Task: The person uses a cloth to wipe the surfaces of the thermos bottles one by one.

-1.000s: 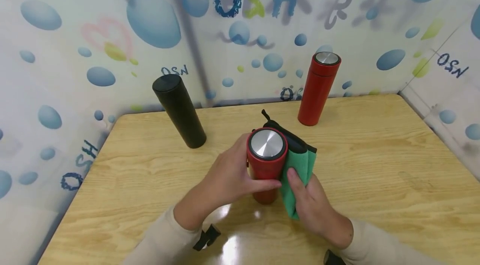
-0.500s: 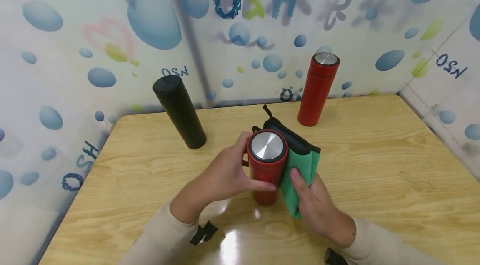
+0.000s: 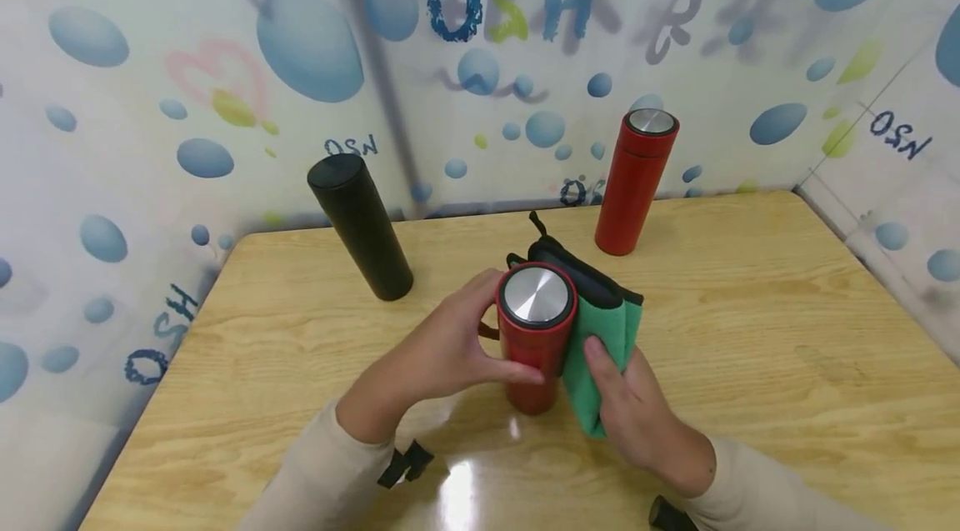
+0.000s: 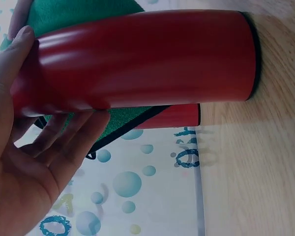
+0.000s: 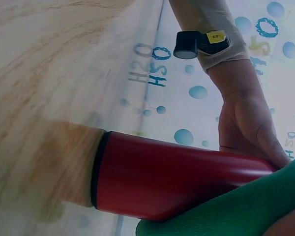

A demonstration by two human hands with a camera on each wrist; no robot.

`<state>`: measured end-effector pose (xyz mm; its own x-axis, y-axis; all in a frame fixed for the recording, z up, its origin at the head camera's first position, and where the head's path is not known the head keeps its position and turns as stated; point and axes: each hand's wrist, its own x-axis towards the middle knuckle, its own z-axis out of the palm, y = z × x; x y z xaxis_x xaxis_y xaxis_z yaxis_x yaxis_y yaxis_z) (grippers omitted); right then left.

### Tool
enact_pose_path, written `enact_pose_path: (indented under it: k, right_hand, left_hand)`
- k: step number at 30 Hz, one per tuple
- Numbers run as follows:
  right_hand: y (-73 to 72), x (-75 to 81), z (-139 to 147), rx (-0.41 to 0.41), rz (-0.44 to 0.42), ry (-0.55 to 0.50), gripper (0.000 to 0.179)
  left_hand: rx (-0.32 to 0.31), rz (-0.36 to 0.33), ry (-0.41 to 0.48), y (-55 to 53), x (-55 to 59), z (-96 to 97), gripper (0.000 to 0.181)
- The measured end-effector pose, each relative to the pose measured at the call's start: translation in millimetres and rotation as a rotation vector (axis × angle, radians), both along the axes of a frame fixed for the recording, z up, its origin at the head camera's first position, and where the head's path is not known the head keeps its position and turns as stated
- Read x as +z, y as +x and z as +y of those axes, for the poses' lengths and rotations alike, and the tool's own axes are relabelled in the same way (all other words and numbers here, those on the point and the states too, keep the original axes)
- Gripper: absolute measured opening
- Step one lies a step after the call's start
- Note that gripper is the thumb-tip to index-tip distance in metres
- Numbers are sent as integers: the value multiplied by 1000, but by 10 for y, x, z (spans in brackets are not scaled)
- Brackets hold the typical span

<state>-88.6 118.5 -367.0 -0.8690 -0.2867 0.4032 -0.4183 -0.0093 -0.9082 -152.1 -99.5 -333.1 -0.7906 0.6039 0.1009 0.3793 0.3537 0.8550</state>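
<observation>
My left hand (image 3: 457,343) reaches round a red thermos (image 3: 534,360) with a silver lid top, its thumb across the near side. In the left wrist view the fingertips (image 4: 101,120) lie at the thermos's (image 4: 152,59) side near the upper end. The thermos stands upright, its black-rimmed base at the tabletop in the right wrist view. My right hand (image 3: 637,423) grips a folded green cloth (image 3: 600,348) with black trim and a small loop, thumb on top. The cloth (image 5: 236,211) lies against the thermos's right side; the right fingers are hidden under it.
A black thermos (image 3: 363,227) stands at the back left of the wooden table (image 3: 750,331). A second red thermos (image 3: 636,185) stands at the back right. A printed wall (image 3: 480,156) rises right behind the table's far edge.
My left thumb has drawn back slightly to the left across the thermos, and a small gap shows beside the palm. The cloth has shifted slightly right. The thermos stays in place.
</observation>
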Motion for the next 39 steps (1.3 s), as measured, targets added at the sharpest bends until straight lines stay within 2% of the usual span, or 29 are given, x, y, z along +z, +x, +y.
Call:
enact_pose_path:
  k: [6, 12, 15, 19, 24, 31, 35, 39]
  right_hand:
    - [-14, -8, -13, -16, -17, -1, 37]
    - [-25, -34, -24, 17, -62, -7, 34]
    - [-18, -33, -20, 7, -71, 9, 34]
    - [-15, -13, -7, -9, -34, 6, 37]
    - [-9, -25, 1, 11, 12, -44, 39]
    - [-18, -50, -24, 32, -42, -47, 35]
    - [-7, -66, -39, 28, -68, -11, 32]
    - [-9, -65, -52, 25, -61, 19, 32]
  left_hand:
    - [-1, 48, -5, -14, 27, -9, 83]
    - [-1, -14, 25, -5, 39, -23, 93]
    - [-10, -14, 17, -10, 48, -33, 90]
    - [-27, -4, 13, -27, 72, -36, 85]
    - [-37, -22, 2, -28, 61, -40, 83]
    - [-45, 35, -15, -12, 55, -39, 81]
    - [-23, 64, -17, 57, 25, 5, 80]
    - [64, 81, 11, 127, -15, 110, 84]
